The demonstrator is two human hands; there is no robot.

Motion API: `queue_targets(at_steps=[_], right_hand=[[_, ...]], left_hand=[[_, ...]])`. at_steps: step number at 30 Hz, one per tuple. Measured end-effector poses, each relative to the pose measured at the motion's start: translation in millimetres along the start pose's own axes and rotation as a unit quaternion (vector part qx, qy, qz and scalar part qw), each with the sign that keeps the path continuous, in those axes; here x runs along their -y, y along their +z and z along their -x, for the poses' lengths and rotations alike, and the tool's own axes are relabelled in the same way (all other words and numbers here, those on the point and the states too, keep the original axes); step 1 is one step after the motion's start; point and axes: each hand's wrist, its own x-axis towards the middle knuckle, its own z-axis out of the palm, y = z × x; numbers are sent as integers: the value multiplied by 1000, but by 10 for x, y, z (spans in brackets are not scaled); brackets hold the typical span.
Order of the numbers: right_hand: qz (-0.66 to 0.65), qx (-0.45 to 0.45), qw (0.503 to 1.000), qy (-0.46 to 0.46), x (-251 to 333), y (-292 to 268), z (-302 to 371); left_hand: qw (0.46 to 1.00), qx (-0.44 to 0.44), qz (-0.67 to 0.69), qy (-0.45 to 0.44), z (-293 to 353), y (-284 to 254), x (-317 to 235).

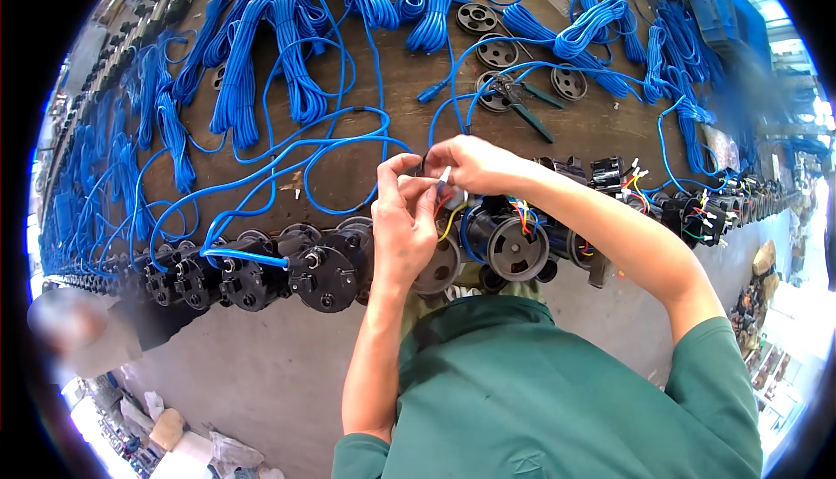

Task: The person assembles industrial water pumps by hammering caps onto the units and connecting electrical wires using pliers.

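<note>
Both hands meet over the near edge of the bench, above a row of black round motor or pump housings. My left hand (404,231) is closed with the fingertips pinched on thin wires (449,222), red and yellow ones among them. A small white connector sleeve (445,174) stands up between the two hands. My right hand (477,165) reaches in from the right, fingers closed on the same wires; the exact pinch is partly hidden. Just below the right wrist is a housing with a grey wheel-like cover (518,248). Blue cable (396,144) runs in from the left behind the hands.
Several coiled blue cable bundles (292,70) lie across the brown bench (396,78). Green-handled pliers (529,118) rest beside loose grey wheel-like covers (568,84). A blue crate (727,22) stands at the far right. More wired housings (324,274) line the near edge.
</note>
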Motion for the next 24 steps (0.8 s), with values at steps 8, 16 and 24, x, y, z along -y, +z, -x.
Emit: queue_targets(at_steps=[8, 16, 24], right_hand=[[276, -192, 904, -263, 43, 32, 261], [272, -165, 897, -306, -54, 62, 254], [317, -90, 889, -318, 97, -141, 331]], left_hand=[[994, -42, -100, -5, -10, 21, -72], [993, -56, -99, 13, 16, 25, 4], [994, -14, -99, 33, 29, -41, -11]])
